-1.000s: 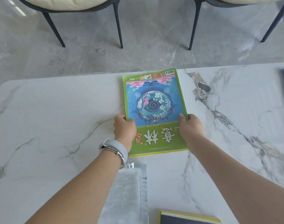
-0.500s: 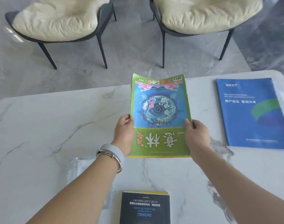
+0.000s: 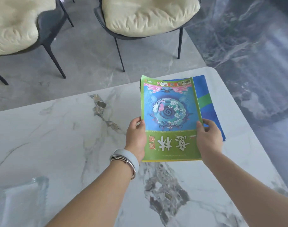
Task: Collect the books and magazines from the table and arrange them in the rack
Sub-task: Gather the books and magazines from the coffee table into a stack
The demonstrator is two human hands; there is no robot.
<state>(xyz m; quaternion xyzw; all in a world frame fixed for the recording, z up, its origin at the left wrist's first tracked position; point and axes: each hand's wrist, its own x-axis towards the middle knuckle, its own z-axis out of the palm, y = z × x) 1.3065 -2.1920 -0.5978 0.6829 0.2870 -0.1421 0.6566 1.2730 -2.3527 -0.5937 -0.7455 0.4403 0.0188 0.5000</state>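
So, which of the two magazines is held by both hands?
The green magazine: the left hand and right hand grip its side edges. The blue magazine lies beneath it, mostly covered.

I see a green-bordered magazine (image 3: 170, 118) with a blue swirl, pink clouds and white characters, a blue booklet (image 3: 205, 105) with a green band, a white grey-veined marble table (image 3: 58, 136), and cream cushions on dark chairs (image 3: 145, 15).

surface: white marble table (image 3: 58, 145) | on it: blue booklet (image 3: 208, 112), far right corner
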